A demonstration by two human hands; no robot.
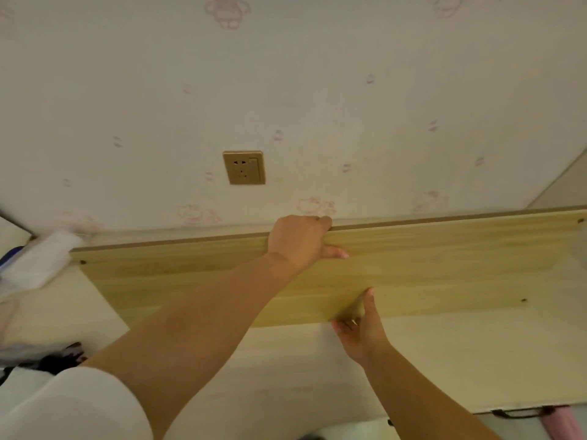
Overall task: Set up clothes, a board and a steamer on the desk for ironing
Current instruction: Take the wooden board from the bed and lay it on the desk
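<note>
The long pale-yellow wooden board (413, 268), probably stiff and fairly light, sits on the pale desk (286, 360), left hand (300, 241) gripping its far edge, right hand (360, 328) pinching its near edge.

Left hand (300, 241) gripping wooden board's (444, 265) far edge, right hand (360, 328) holding near edge, above pale desk (444, 360)

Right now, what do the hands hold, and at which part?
Both hold the wooden board: the left hand grips its far long edge, the right hand its near long edge.
</note>
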